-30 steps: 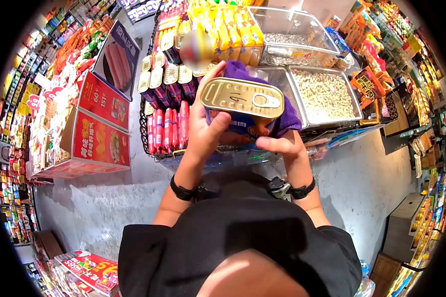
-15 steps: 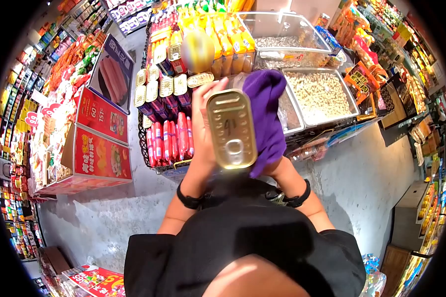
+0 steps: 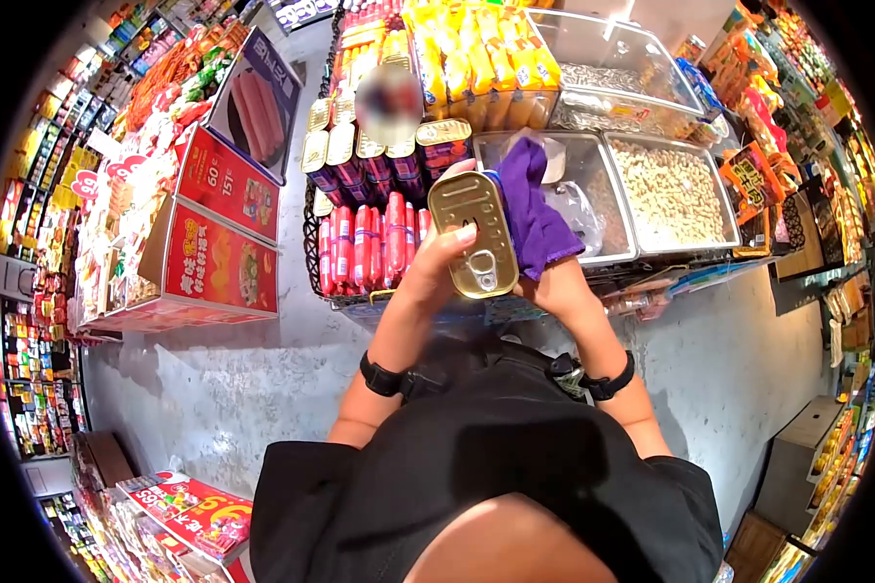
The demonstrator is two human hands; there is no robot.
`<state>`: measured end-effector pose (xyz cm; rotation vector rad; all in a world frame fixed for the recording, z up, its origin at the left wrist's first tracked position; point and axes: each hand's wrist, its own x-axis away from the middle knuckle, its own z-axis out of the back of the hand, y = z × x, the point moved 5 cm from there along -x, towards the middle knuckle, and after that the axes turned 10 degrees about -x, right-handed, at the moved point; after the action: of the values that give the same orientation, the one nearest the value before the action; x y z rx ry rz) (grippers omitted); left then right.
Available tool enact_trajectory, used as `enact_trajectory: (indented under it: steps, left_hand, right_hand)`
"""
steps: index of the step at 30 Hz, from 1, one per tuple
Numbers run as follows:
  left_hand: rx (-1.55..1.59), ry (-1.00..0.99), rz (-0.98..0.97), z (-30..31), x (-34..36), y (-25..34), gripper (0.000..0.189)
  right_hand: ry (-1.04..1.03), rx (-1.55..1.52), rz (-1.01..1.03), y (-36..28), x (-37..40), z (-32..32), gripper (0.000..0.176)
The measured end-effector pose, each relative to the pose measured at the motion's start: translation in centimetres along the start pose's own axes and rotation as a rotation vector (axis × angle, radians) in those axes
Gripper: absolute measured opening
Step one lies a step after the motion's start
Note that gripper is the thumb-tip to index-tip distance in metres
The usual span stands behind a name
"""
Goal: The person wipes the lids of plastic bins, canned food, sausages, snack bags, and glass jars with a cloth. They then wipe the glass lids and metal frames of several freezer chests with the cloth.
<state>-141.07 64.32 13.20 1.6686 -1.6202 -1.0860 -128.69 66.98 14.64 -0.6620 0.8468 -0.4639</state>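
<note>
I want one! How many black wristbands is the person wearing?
2. One wristband behind the left hand holding the can; the other behind the right hand holding the cloth.

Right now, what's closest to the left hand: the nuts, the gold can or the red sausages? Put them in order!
1. Gold can: held in the left hand.
2. Red sausages: just to its left, on the rack.
3. Nuts: far off to the right.
</note>
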Motion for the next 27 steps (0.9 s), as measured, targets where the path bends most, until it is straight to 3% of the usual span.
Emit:
enact_trajectory:
  steps: [2,4,6,8,9,13,14,16,17,20,24,27]
  left_hand:
    - [-0.108,0.122,0.113,1.6,0.0,-0.9,0.063]
    - [-0.052,0.225,0.109,3.2,-0.5,-1.8,0.049]
    - [-0.060,0.342,0.085,4.9,-0.6,-2.5,0.048]
    - [-0.231,0.326,-0.009,5.7,-0.6,-1.3,0.048]
    - [-0.222,0.358,0.024,6.3,-0.7,-1.1,0.047]
    - [-0.173,0.354,0.071,9.1,-1.9,-1.6,0.084]
    - [-0.211,0.376,0.020,9.4,-2.3,-1.3,0.085]
    - [-0.702,0.431,-0.142,11.3,-3.2,-0.2,0.089]
    - [-0.633,0.414,-0.180,12.1,-3.7,0.0,0.090]
    - [-0.583,0.473,-0.146,16.3,-5.2,0.4,0.079]
    - [-0.352,0.596,0.010,20.0,-7.7,2.4,0.057]
    - [-0.388,0.536,-0.049,22.4,-9.2,2.6,0.053]
  right_hand:
    - [0.030,-0.079,-0.116,-0.1,-1.1,-0.5,0.065]
    - [-0.061,-0.054,-0.279,0.8,-1.5,-1.5,0.057]
    - [0.000,-0.056,-0.301,1.1,-2.2,-2.3,0.053]
    - [-0.078,0.056,-0.309,1.9,-2.3,-3.5,0.051]
    - [-0.055,0.091,-0.186,1.7,-3.0,-4.0,0.039]
    - [-0.058,0.028,-0.325,3.8,-4.9,-6.2,0.039]
    - [-0.068,0.037,-0.320,4.1,-5.7,-6.6,0.039]
    - [-0.081,-0.043,-0.331,4.2,-7.9,-7.6,0.039]
    - [-0.107,-0.067,-0.349,4.4,-9.1,-8.2,0.040]
    - [-0.121,0.067,-0.160,5.9,-11.7,-10.7,0.038]
    - [-0.164,0.214,-0.103,10.2,-14.7,-14.5,0.028]
    - [-0.200,0.227,-0.156,12.3,-16.2,-16.5,0.026]
